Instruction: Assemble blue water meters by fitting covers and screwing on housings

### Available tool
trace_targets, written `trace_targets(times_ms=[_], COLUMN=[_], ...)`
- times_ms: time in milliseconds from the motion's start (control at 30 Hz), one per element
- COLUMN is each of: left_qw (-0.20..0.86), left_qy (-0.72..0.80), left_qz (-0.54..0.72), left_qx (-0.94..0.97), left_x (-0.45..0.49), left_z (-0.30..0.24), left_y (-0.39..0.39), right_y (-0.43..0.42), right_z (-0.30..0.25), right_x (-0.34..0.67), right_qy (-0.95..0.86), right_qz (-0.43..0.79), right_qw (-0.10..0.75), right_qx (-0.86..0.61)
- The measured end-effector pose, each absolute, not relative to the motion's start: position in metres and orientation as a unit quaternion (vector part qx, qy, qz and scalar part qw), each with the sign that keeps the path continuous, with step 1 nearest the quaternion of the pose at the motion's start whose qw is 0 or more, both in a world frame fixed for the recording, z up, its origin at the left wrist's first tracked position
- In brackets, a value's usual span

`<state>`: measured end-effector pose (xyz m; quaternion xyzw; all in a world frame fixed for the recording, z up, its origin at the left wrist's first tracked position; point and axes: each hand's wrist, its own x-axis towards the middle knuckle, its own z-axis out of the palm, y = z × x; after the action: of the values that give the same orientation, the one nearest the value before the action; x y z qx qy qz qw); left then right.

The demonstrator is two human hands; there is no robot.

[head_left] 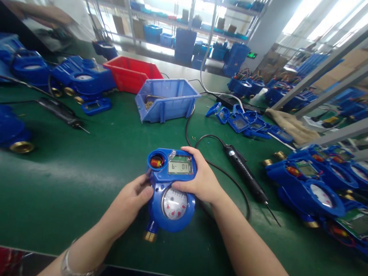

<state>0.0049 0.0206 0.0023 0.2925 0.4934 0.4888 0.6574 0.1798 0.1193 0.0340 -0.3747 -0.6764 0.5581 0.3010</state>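
Note:
Between my two hands is a blue water meter (pixel 172 220) with a round dial, a lit-free grey digital display and a brass threaded end at the lower left. A red-and-yellow cylindrical part shows in the round opening beside the display. My left hand (pixel 129 199) grips the meter's left side, thumb on the housing. My right hand (pixel 204 180) wraps the display part from the right, its thumb lying below the screen. To the right of the meter lies a black electric screwdriver (pixel 244 168) with a cable, apart from both hands.
A light-blue bin (pixel 169 109) with small brass-coloured screws stands ahead, beside a red bin (pixel 132 73). Blue display covers (pixel 238 122) lie at back right. More meters (pixel 319 195) crowd the right; others (pixel 83 78) stand left near a second screwdriver (pixel 59 112). Another person's arm (pixel 46 15) shows upper left.

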Motion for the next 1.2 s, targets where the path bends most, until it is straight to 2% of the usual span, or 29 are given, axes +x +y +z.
trace_targets(times_ms=[200, 400, 600, 800, 933, 1067, 1133, 1200], left_qw=[0.620, 0.624, 0.562, 0.688, 0.690, 0.705, 0.706, 0.690], left_qy=[0.529, 0.529, 0.593, 0.452, 0.436, 0.394, 0.390, 0.421], left_qz=[0.513, 0.508, 0.516, 0.425, 0.361, 0.370, 0.377, 0.374], left_qx=[0.269, 0.271, 0.256, 0.377, 0.451, 0.461, 0.454, 0.454], left_x=[0.019, 0.027, 0.022, -0.001, -0.012, -0.009, -0.004, 0.001], left_z=[-0.002, -0.012, -0.014, -0.010, -0.003, 0.004, 0.004, 0.001], left_y=[-0.013, -0.033, -0.036, 0.003, 0.022, 0.027, 0.023, 0.017], right_y=[0.112, 0.113, 0.114, 0.108, 0.108, 0.104, 0.094, 0.078], right_z=[0.035, 0.044, 0.037, 0.021, 0.025, 0.029, 0.029, 0.028], right_x=[0.162, 0.155, 0.159, 0.164, 0.163, 0.182, 0.201, 0.218], right_qy=[-0.659, -0.669, -0.648, -0.606, -0.604, -0.566, -0.563, -0.601], right_qz=[0.550, 0.565, 0.574, 0.557, 0.569, 0.621, 0.608, 0.584], right_qw=[0.328, 0.314, 0.333, 0.369, 0.354, 0.364, 0.346, 0.265], right_qx=[-0.394, -0.367, -0.374, -0.431, -0.432, -0.402, -0.440, -0.477])
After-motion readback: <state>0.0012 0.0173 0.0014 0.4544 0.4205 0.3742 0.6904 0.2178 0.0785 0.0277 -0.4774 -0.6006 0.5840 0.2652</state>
